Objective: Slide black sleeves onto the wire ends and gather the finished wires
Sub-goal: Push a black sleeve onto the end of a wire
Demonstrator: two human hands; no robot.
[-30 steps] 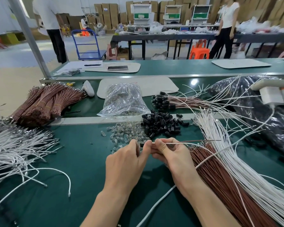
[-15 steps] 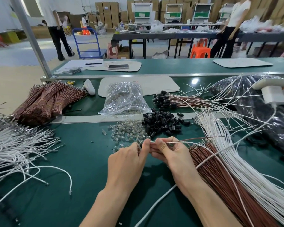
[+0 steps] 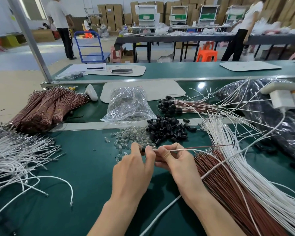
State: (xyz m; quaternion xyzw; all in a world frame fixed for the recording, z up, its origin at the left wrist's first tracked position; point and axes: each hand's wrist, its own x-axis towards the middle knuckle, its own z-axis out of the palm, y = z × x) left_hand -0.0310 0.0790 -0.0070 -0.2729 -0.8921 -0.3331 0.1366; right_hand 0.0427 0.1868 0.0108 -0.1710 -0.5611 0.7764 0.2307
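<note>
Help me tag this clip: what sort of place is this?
Probably a factory wire-assembly workshop: bundled brown wires and a pile of black sleeves on a green workbench, stacked cardboard boxes behind.

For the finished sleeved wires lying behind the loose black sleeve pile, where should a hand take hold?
Wrap around the finished wires just right of their black sleeves, coming from above: there the strands lie bunched and flat, while farther right they fan apart.

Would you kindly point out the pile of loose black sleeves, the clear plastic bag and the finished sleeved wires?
pile of loose black sleeves (image 3: 167,132), head view, middle of the heap.
clear plastic bag (image 3: 128,104), head view, its crinkled front.
finished sleeved wires (image 3: 167,105), head view, their black-capped ends.
</note>
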